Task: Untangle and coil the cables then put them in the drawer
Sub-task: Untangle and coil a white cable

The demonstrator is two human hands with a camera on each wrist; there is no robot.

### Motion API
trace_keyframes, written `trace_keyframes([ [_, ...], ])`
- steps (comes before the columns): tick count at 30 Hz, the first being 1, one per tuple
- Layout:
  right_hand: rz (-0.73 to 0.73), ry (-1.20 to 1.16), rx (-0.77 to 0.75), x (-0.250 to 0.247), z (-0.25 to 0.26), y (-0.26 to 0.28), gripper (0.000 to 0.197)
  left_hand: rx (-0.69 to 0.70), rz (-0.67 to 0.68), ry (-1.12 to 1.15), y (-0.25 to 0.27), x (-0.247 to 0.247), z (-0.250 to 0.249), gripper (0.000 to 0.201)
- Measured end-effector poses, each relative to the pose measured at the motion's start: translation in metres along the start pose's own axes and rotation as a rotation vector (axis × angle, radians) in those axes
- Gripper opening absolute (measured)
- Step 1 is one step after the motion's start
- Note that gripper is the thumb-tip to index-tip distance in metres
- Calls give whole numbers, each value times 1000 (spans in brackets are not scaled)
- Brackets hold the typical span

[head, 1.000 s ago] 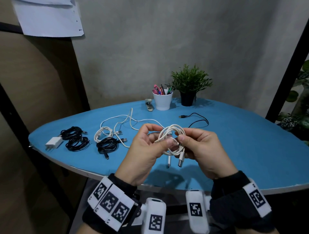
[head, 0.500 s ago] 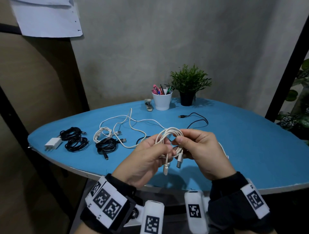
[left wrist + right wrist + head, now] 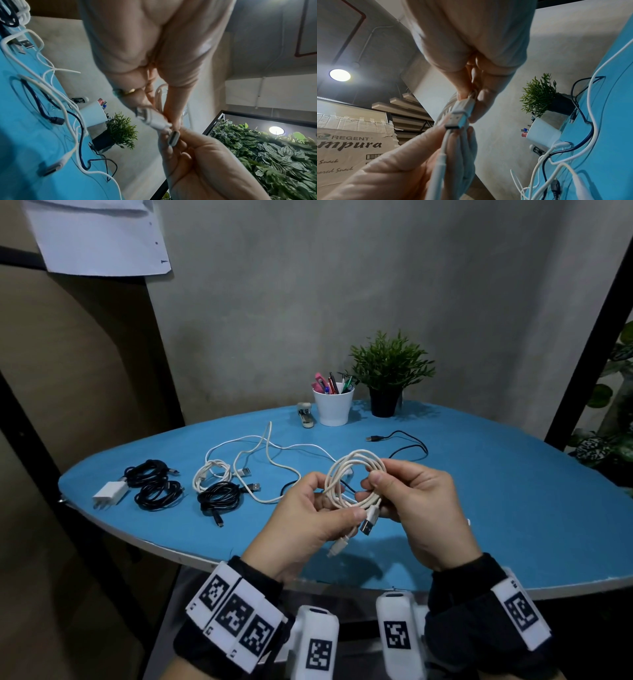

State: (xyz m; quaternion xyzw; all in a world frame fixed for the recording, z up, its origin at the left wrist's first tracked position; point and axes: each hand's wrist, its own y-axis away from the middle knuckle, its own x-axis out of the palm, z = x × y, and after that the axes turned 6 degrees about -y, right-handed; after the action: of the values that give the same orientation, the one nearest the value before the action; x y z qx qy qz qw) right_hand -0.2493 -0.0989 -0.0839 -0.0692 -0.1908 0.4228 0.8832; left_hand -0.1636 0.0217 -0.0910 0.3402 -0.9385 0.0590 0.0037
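Held above the near edge of the table [image 3: 513, 508], the white coil [image 3: 356, 474] now stands rounder and more upright than half a second ago, and both plugs hang together at its 6 o'clock side rather than apart; in my judgement the winding of this cable is done and only securing the ends and stowing it remain. No drawer shows in any view. The left hand [image 3: 308, 529] is curled on the coil's 7 o'clock side, thumb pressing the strands just above the USB plug [image 3: 368, 525], with the smaller plug [image 3: 337, 547] dangling below it. The right hand [image 3: 418, 508] pinches the 3 o'clock side between thumb and forefinger; the right wrist view shows its fingertips [image 3: 479, 97] closed on the cable just behind the USB plug. Farther off at 10 o'clock lie coiled black cables [image 3: 219, 498], a small white coil [image 3: 212, 474] and a charger [image 3: 111, 493]. At 12 o'clock a loose white cable [image 3: 267, 453] and a black one [image 3: 407, 446] are still uncoiled.
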Motion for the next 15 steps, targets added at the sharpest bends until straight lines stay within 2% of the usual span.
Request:
trace_keyframes([
  [5,-16,2,-6,0,2,-3,17,-26,131,-38,6,1,0,31],
  [9,-13,31,-16,-2,4,-4,20,-32,178,-179,11,-5,1,31],
  [13,1,38,-8,0,5,-3,17,12,126,-438,6,-13,4,29],
  [15,22,20,2,1,6,-3,23,28,91,-560,5,-15,3,32],
])
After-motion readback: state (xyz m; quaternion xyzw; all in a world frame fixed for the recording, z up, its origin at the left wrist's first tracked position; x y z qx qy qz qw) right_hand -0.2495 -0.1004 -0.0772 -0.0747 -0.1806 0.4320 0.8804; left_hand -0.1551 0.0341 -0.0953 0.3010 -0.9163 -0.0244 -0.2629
